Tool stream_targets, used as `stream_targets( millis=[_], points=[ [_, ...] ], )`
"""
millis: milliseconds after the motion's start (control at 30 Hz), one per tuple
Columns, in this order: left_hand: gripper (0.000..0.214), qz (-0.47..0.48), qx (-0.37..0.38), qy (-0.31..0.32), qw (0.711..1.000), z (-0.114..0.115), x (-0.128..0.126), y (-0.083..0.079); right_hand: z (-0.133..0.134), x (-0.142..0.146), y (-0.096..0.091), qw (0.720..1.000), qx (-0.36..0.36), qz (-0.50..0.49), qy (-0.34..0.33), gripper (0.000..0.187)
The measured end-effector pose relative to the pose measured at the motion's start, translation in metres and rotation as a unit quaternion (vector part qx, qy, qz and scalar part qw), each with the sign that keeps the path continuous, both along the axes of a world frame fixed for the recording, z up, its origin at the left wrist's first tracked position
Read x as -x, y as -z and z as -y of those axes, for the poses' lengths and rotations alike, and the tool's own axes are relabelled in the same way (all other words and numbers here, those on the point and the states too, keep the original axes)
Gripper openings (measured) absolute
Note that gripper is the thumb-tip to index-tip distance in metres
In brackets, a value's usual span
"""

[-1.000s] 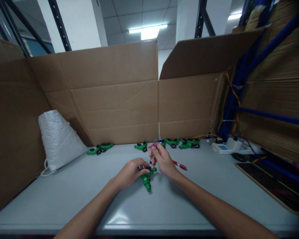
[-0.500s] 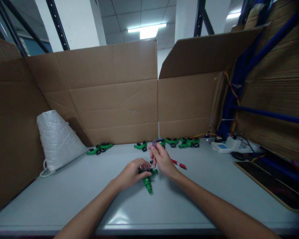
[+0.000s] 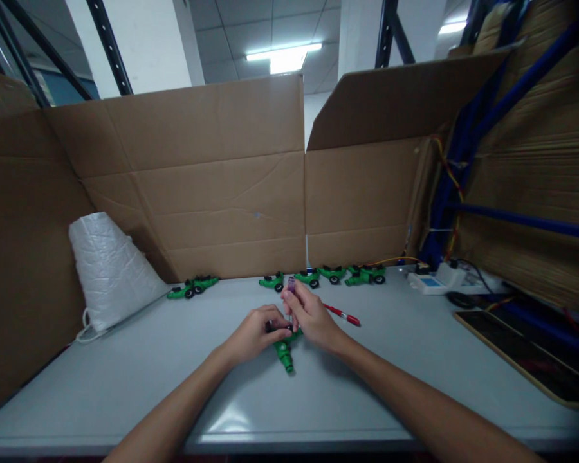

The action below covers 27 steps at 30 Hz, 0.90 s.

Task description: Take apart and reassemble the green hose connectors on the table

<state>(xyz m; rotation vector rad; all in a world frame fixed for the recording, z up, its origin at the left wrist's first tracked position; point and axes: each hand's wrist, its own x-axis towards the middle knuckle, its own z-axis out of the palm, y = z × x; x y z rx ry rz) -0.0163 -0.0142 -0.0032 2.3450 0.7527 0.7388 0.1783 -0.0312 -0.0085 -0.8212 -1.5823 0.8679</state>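
Note:
A green toy car (image 3: 284,357) lies on the table in front of me, its narrow end toward me. My left hand (image 3: 259,331) is closed round its far part, with the thumb across the top. In my right hand (image 3: 311,317) is a small screwdriver (image 3: 291,284) with a purple handle, pinched upright between the fingers. Its thin shaft points down onto the car, next to my left fingertips. My fingers hide much of the car's far end and the screwdriver's tip.
More green toy cars (image 3: 331,275) line the back of the table, with another pair (image 3: 193,287) further left. A red pen (image 3: 343,316) lies right of my right hand. A white wrapped bundle (image 3: 110,273) stands at left, a power strip (image 3: 434,283) and dark panel (image 3: 516,354) at right.
My right hand has moved slightly left and down with the screwdriver, bringing its shaft lower onto the car. My left hand keeps its hold.

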Motion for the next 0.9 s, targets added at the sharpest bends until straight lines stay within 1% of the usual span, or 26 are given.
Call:
stream_targets(
  millis=[167,400,567,700,800,900],
  points=[
    [0.03,0.015,0.016,0.006,1.0,-0.003,0.0,0.004,0.003,-0.001,-0.002,1.0,-0.002,0.002,-0.004,0.035],
    [0.035,0.016,0.021,0.008,1.0,-0.002,-0.001,0.002,0.004,-0.001,-0.004,1.0,-0.021,0.022,-0.004,0.03],
    [0.034,0.02,0.02,0.008,1.0,-0.003,0.0,0.003,0.004,-0.003,-0.007,0.999,-0.018,0.032,-0.015,0.028],
    [0.033,0.025,0.041,0.008,0.999,-0.004,0.0,0.006,0.003,-0.005,-0.01,0.999,-0.027,0.038,-0.014,0.029],
    [0.032,0.038,0.057,0.009,0.998,-0.004,0.0,0.008,0.001,-0.006,-0.013,0.999,-0.029,0.031,-0.032,0.032],
    [0.03,0.042,0.068,0.019,0.997,-0.005,0.001,0.008,-0.001,-0.006,-0.014,0.997,-0.003,0.003,-0.077,0.036]
  ],
)
